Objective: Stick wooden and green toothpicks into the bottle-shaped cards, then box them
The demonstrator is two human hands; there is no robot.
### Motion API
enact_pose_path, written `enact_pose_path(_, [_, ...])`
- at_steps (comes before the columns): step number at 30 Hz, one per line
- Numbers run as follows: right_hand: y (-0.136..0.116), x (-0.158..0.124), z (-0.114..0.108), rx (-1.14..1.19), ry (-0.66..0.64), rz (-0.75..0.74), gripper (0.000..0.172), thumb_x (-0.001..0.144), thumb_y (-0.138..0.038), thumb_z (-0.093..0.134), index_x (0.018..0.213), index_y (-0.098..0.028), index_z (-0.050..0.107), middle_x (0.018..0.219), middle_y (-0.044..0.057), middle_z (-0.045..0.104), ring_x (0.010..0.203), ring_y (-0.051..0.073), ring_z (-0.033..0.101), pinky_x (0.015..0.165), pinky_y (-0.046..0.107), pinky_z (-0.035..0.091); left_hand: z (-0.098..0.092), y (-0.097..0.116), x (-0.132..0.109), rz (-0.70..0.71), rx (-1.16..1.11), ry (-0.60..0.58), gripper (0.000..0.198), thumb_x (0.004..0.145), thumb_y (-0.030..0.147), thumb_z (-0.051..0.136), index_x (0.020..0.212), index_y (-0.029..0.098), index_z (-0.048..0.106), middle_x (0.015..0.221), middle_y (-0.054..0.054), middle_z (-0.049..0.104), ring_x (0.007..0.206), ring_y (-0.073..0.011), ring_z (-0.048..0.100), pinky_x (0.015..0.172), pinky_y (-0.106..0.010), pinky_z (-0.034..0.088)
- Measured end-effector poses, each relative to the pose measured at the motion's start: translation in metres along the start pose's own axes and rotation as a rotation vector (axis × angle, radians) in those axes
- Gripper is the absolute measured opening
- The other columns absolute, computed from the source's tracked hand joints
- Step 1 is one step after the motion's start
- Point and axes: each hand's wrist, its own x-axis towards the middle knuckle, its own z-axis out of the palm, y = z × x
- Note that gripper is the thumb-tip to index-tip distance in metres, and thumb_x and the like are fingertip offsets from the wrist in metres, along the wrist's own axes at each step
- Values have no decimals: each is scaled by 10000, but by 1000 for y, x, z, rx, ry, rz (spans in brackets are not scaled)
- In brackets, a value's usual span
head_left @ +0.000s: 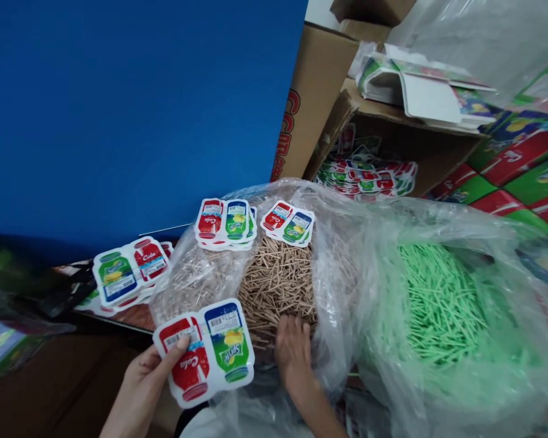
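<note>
My left hand [148, 380] is closed on a small stack of flat jar-shaped packets [231, 347], printed red "Cola" and blue-green "Sprik", thumb on top. These packets are above the near left side of a clear plastic bag [338, 292]. Inside that bag lies a heap of thin brown sticks [281, 274]. My right hand [295, 350] reaches into the near edge of the heap, its fingers together and curled down. The fingertips are hidden, so what they grip does not show. Two more packet stacks, one left [226, 224] and one right [288, 224], rest at the bag's far side.
More packets [130, 271] lie at the left. A clear bag of green sticks [442, 304] stands at right. Behind are an open carton [438, 149] with packets inside, folded printed boxes [429, 91] and stacked printed boxes [520, 158]. A blue panel [132, 109] rises at back left.
</note>
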Motion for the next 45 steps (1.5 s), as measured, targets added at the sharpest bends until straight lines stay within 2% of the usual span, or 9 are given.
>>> enact_pose_path(3, [10,12,-26,-85,-155,80,494,752,57,368,1179,-91,568,1181,181,611,1154,312,530,958,493,413,-4,1,2,-11,5,31,386,426,300,893,742,165,718,656,-23,768,588,-284,718,507,-325,602])
enact_pose_path(5, [13,25,-44,-68,-250,170,425,771,49,350,1046,-129,621,1049,152,666,1033,281,602,875,420,463,-5,1,3,-18,2,47,414,421,335,891,755,159,720,668,-37,770,601,-296,719,510,-338,605])
enact_pose_path(9, [16,45,-61,-29,-259,214,383,771,67,314,895,-136,615,815,121,690,787,232,665,687,303,482,-1,2,5,-12,11,19,412,436,333,889,774,163,728,673,-34,771,607,-289,720,533,-339,611])
enact_pose_path(18, [21,47,-56,168,-46,234,227,877,-106,313,954,-150,522,844,125,684,794,230,652,671,303,469,3,9,3,-7,-6,67,478,346,373,903,736,143,750,671,-49,770,603,-295,718,531,-327,618])
enact_pose_path(23, [15,50,-58,847,237,445,236,931,-329,309,874,-225,513,791,54,625,786,204,612,757,330,477,1,9,3,-33,-60,99,463,326,335,912,730,172,757,679,-36,771,631,-297,722,541,-321,620])
enact_pose_path(26, [14,52,-50,1145,201,568,218,894,-411,403,889,-246,546,774,25,600,794,205,594,808,346,455,2,9,4,-55,-75,82,443,340,312,913,731,172,760,690,-41,772,670,-314,724,579,-339,624])
enact_pose_path(30, [8,48,-41,1344,117,531,233,885,-448,430,839,-251,546,767,13,583,801,197,587,813,339,449,3,8,3,-85,-79,69,435,332,283,916,722,165,764,690,-46,772,678,-326,724,616,-366,624])
enact_pose_path(37, [-3,18,-26,1313,-53,345,205,918,-394,423,875,-226,532,812,7,575,808,163,560,779,287,432,10,12,0,-93,-93,128,465,256,291,923,674,167,762,647,-50,765,631,-328,721,531,-337,623])
enact_pose_path(45, [-7,7,-9,1362,-95,382,272,835,-461,554,898,-204,617,851,31,617,841,181,561,795,297,412,9,10,1,-120,-90,85,411,342,277,912,706,168,754,679,-49,771,697,-341,723,565,-348,625])
